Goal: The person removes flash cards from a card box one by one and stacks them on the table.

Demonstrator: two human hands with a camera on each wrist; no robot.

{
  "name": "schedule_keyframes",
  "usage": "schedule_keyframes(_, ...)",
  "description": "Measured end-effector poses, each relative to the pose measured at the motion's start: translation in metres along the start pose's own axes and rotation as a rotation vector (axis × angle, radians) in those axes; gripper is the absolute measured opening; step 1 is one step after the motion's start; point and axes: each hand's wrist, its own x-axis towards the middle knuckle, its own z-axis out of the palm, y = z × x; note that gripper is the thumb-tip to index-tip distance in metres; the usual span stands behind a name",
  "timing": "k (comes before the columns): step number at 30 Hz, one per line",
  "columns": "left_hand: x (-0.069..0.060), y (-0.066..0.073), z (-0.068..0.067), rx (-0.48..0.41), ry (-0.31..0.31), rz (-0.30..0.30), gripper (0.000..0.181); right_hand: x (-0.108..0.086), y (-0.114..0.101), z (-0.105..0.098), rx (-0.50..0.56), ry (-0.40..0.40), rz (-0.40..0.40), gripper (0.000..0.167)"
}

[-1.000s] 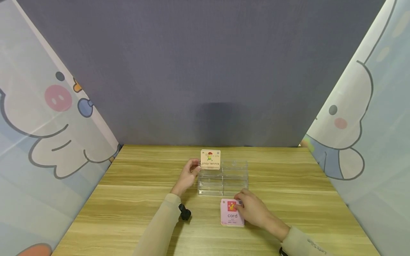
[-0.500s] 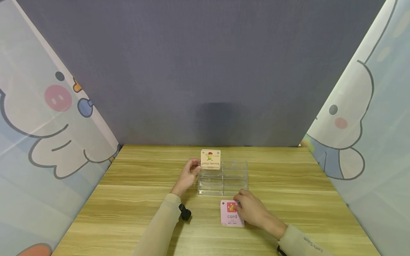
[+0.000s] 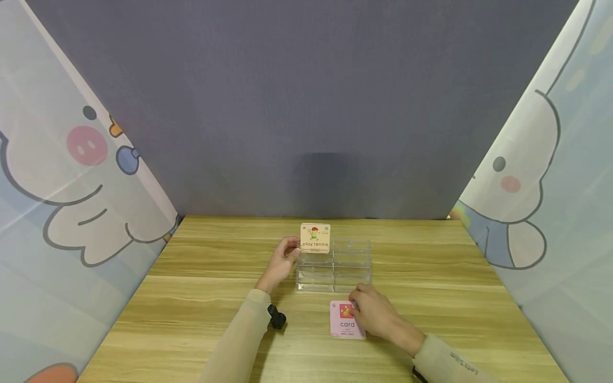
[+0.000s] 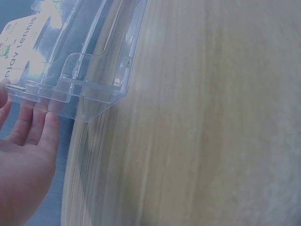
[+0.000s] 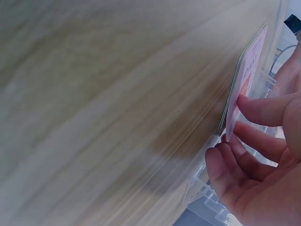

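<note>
A clear tiered rack stands on the table, with a cream "play tennis" card in its top left slot. My left hand holds the rack's left edge, thumb in front and fingers behind, as the left wrist view shows. In front of the rack lies a small stack of pink cards, the top one reading "card". My right hand pinches the upper right edge of the top card; in the right wrist view that pink card stands slightly apart from those under it at the near edge.
The wooden table reaches back to a dark grey panel. Cartoon-printed curtains hang at the left and right. A black device is fixed at the left wrist.
The right hand's fingers have shifted slightly at the top edge of the pink stack, and the top card's upper edge sits a little lower. The left hand stays at the rack.
</note>
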Motion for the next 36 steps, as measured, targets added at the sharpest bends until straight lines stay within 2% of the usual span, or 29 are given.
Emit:
schedule_keyframes(3,0.000,0.000,0.000,0.004,0.005,0.004,0.029,0.001,-0.002,0.000,-0.037,0.008,-0.015,0.011)
schedule_keyframes(9,-0.001,0.001,0.000,0.004,0.001,0.004,0.029,0.003,-0.006,0.000,-0.068,0.013,-0.022,0.016)
schedule_keyframes(17,-0.002,0.000,-0.002,0.004,-0.021,0.003,0.031,0.006,-0.006,-0.004,-0.010,-0.026,-0.023,0.013)
schedule_keyframes(29,-0.002,0.003,0.000,0.013,-0.003,0.008,0.031,0.020,-0.012,-0.021,0.042,-0.005,-0.046,0.015)
schedule_keyframes(36,-0.003,0.008,0.000,0.022,-0.015,-0.014,0.032,0.030,-0.015,-0.032,0.055,0.023,-0.067,0.014)
